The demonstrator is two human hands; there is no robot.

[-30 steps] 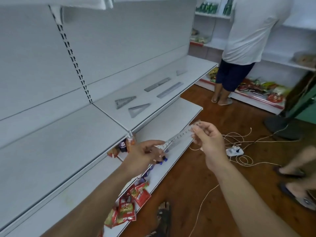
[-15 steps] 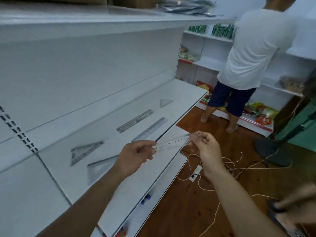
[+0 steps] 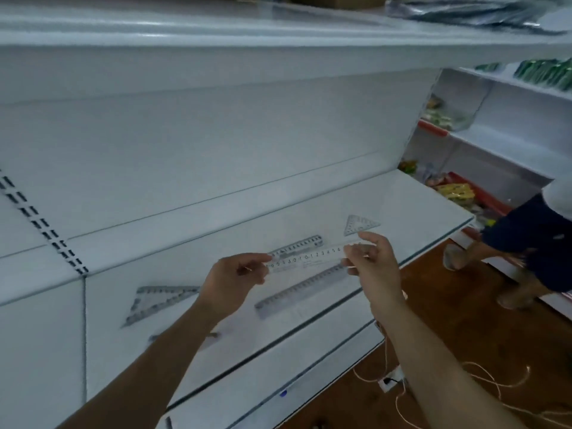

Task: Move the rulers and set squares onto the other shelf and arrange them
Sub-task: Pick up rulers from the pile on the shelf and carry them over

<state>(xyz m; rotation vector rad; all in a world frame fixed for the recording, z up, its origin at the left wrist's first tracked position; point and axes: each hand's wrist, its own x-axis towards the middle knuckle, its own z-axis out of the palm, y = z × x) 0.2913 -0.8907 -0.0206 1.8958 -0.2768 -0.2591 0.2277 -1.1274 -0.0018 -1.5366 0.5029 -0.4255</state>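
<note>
Both hands pinch one clear ruler (image 3: pixel 309 257) by its ends. The left hand (image 3: pixel 230 281) nips one end with thumb and fingers, and the right hand (image 3: pixel 370 263) nips the other end. The ruler sits in the air above the shelf (image 3: pixel 411 209), over two more rulers lying there.

L hand (image 3: pixel 230 275), R hand (image 3: pixel 370 261) raised (arms extended), fingertips pinched.

Count, rulers: 3. One clear ruler (image 3: pixel 309 257) held above the shelf (image 3: pixel 402 199), two grey rulers (image 3: pixel 297 245) (image 3: pixel 301 291) lying on it. Set squares: 3, namely a small one (image 3: pixel 359 225), a large one (image 3: pixel 161 301), and one partly hidden (image 3: pixel 185 337) behind the forearm.
</note>
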